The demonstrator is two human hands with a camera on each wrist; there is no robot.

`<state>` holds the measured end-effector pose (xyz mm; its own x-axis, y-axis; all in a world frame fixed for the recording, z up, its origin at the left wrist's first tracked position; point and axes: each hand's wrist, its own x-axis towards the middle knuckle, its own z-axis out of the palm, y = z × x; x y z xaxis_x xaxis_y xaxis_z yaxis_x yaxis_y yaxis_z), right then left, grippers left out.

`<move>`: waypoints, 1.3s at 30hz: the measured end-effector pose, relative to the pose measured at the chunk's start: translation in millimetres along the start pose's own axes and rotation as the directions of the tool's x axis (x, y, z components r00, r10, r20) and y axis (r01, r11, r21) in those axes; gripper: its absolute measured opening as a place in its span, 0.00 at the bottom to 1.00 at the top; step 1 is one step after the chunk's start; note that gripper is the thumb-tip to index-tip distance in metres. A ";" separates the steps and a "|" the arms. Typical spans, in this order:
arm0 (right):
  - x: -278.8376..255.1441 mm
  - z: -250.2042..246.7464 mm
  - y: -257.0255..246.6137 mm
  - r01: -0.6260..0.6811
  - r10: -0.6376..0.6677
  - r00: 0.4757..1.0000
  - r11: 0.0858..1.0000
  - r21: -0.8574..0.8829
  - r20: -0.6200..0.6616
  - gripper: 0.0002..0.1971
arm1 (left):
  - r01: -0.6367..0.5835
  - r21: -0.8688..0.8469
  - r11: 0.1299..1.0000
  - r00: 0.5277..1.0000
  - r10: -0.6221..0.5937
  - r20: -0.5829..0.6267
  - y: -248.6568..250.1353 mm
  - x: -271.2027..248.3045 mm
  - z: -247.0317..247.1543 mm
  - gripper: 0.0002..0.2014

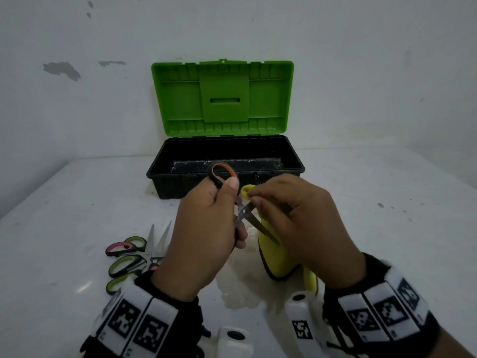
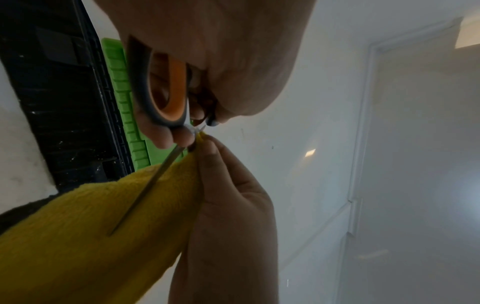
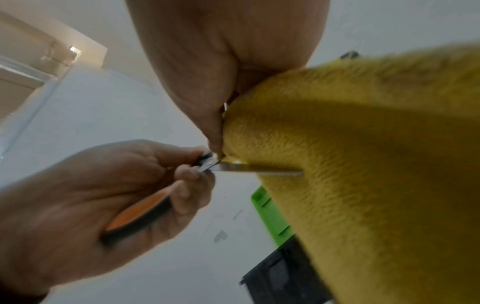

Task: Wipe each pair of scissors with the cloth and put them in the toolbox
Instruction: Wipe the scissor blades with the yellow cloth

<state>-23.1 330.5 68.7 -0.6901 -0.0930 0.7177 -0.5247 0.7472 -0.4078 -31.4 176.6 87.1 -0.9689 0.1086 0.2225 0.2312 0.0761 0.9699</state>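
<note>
Left hand grips the orange-handled scissors, fingers curled round the handles, blades apart. Right hand pinches the yellow cloth against one blade beside the pivot. Beyond the fingertips sits the open toolbox; more scissors lie left of the left hand.

Toolbox behind hands; spare scissors lie left.

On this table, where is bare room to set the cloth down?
Bare table lies right of the toolbox and the right hand. Another patch lies left of the toolbox. The near left is crowded by the scissors pile.
</note>
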 end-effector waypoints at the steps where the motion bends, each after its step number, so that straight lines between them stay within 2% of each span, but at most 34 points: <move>1: 1.6 -0.8 5.3 -0.023 0.023 1.000 1.000 -0.012 -0.017 0.08 | 0.002 0.004 1.000 1.000 -0.002 0.001 -0.4 -0.9 -0.7 0.16; 4: 4.4 -3.7 15.6 -0.096 0.096 0.994 0.995 0.005 -0.045 0.07 | 0.018 0.018 1.000 1.000 -0.018 0.004 -1.9 -3.0 -1.4 0.16; 10: -3.3 3.3 -5.1 -0.005 0.005 1.000 0.999 0.036 0.010 0.07 | 0.007 0.019 1.000 1.000 -0.007 0.000 -1.1 -1.2 0.9 0.15; 13: -0.5 1.5 0.6 -0.024 0.024 1.000 1.000 0.009 0.001 0.06 | 0.004 0.009 1.000 1.000 -0.004 0.004 -1.3 -1.3 1.0 0.15; 17: 6.6 -7.1 18.6 -0.156 0.156 0.988 0.988 -0.002 -0.005 0.06 | 0.061 -0.046 0.997 0.998 -0.061 0.002 -3.0 -2.7 1.2 0.16; 21: 9.5 -17.4 35.3 -0.313 0.314 0.945 0.949 0.033 -0.086 0.05 | 0.206 -0.205 0.957 0.977 -0.212 -0.012 -5.9 -1.0 1.3 0.16; 24: 8.5 -20.5 38.9 -0.381 0.398 0.904 0.916 0.125 -0.157 0.05 | 0.310 -0.338 0.888 0.945 -0.328 0.006 -7.4 2.4 1.4 0.14; 27: 7.7 -16.0 29.0 -0.366 0.416 0.896 0.891 0.268 -0.157 0.06 | 0.353 -0.395 0.848 0.923 -0.384 0.000 -10.3 5.7 4.7 0.15; 32: -4.0 -1.6 3.3 -0.328 0.370 0.929 0.808 0.489 0.012 0.07 | 0.345 -0.384 0.857 0.918 -0.393 -0.053 -10.0 9.9 11.0 0.16; 35: -11.9 1.2 -3.9 -0.307 0.325 0.943 0.780 0.546 0.066 0.08 | 0.316 -0.385 0.868 0.921 -0.378 -0.098 -9.9 12.1 9.2 0.15; 39: -15.5 3.2 -5.0 -0.355 0.412 0.909 0.685 0.636 0.064 0.11 | 0.296 -0.364 0.883 0.921 -0.365 -0.136 -10.0 12.1 8.8 0.14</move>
<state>-11.4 326.1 57.8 -0.8753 0.1815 0.4483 -0.4312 0.1267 -0.8933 -44.7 185.9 79.2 -0.9888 -0.0621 -0.1358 -0.1152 -0.2617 0.9582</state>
